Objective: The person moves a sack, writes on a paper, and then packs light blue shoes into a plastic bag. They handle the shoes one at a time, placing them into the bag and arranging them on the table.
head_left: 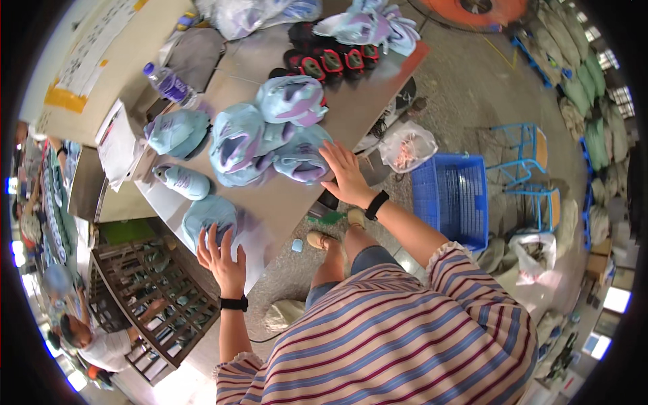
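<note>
Both hands lie open and flat, gripping nothing: the left hand [221, 258] on a light, soft shoe upper [208, 217] at the worktop's [283, 202] near edge, the right hand [345, 174] on the pile of uppers [270, 138], which look best pinched at the rim.

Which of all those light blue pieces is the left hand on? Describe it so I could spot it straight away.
Start at the long grey worktable and follow it to the end nearest the person. There a light blue shoe upper lies by itself under the left hand. Unlike the heaped blue and lilac pile under the right hand, it lies alone at the table's near edge.
</note>
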### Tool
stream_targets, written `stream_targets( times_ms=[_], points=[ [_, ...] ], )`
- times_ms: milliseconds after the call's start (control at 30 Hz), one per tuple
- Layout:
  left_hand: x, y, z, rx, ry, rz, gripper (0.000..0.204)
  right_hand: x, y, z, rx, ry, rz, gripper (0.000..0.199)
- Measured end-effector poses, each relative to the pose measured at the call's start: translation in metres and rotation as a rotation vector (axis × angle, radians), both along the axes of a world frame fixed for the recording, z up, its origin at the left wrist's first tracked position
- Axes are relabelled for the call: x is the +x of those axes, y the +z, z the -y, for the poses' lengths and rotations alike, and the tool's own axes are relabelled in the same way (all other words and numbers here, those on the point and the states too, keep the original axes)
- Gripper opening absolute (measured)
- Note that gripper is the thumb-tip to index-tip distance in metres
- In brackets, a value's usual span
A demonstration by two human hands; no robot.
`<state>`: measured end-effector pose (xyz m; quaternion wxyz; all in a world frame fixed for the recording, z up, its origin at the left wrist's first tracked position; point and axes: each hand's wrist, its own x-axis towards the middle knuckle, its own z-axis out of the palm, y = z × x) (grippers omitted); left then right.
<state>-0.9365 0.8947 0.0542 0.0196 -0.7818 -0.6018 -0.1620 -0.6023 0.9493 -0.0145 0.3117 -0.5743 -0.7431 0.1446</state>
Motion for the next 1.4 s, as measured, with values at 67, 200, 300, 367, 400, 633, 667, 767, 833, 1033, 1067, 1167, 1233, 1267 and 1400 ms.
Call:
stream_targets(
  times_ms=[67,200,300,367,400,633,667,767,833,1033,1067,1167,1233,1267,1400],
  points=[
    [0.003,0.000,0.008,0.001,0.010,-0.005,0.042,0.017,-0.003,0.024,0.028,-0.015,-0.129,0.067],
    [0.022,0.008,0.028,0.096,-0.069,0.108,0.030,0.057,-0.091,0.123,-0.364,-0.076,-0.095,0.039],
    [0.069,0.013,0.047,-0.033,-0.140,0.219,0.022,0.085,-0.151,0.205,-1.224,0.356,0.369,0.034],
    [0.106,-0.002,0.063,-0.326,-0.211,0.383,0.020,0.095,-0.173,0.250,-1.180,0.686,0.446,0.037],
    [0.128,-0.012,0.067,-0.521,-0.260,0.364,0.018,0.100,-0.176,0.256,-1.178,0.565,0.424,0.035],
    [0.164,-0.201,0.149,-1.210,-0.442,0.069,0.024,0.168,-0.006,0.222,-0.173,-0.339,-0.720,0.024],
    [0.163,-0.225,0.152,-1.198,-0.437,-0.046,0.025,0.184,0.013,0.252,-0.200,-0.346,-0.946,0.019],
    [0.165,-0.277,0.158,-1.157,-0.122,0.047,0.026,0.228,0.118,0.259,0.369,-0.171,-1.303,0.006],
    [0.191,-0.283,0.142,-1.221,-0.039,0.032,0.025,0.239,0.152,0.233,1.198,0.102,-1.651,0.021],
    [0.230,-0.307,0.148,-1.260,-0.158,0.172,0.022,0.248,0.130,0.217,1.264,-0.039,-1.395,0.030],
    [0.232,-0.310,0.152,-1.284,-0.151,0.172,0.022,0.244,0.120,0.224,1.365,-0.064,-1.343,0.030],
    [0.239,-0.320,0.165,-1.333,-0.176,0.158,0.022,0.242,0.094,0.246,1.376,-0.109,-1.302,0.029],
    [0.232,-0.328,0.175,-1.364,-0.219,0.136,0.023,0.238,0.086,0.253,1.477,-0.239,-1.291,0.028],
    [0.226,-0.335,0.176,-1.345,-0.300,0.017,0.024,0.243,0.073,0.255,1.423,0.128,-1.493,0.021],
    [0.226,-0.362,0.145,-1.170,-0.559,-0.414,0.024,0.244,0.061,0.281,1.425,-0.210,-1.486,0.026]
  ],
)
